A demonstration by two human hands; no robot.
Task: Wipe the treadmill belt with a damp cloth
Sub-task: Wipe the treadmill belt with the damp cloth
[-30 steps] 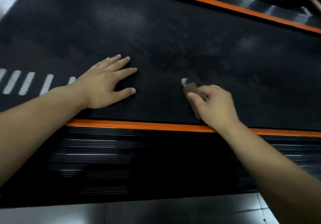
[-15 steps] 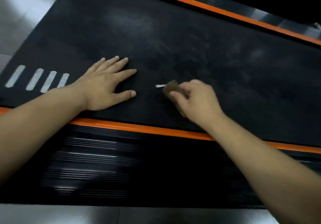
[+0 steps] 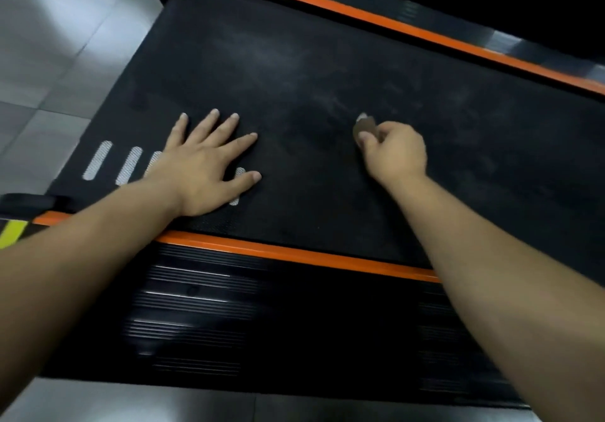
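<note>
While pinching the cloth in the right grip, left grip spread flat on the belt, risks missing dusty patches through scant contact.

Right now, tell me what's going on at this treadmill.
A person is bent over the treadmill belt, wiping it by hand. The left hand lies flat on the belt with its fingers spread, partly covering the white dashes near the belt's end. The right hand grips a small brownish cloth and presses it onto the belt. Pale, dusty smudges show on the belt beyond both hands, so the wiping looks unfinished.
</note>
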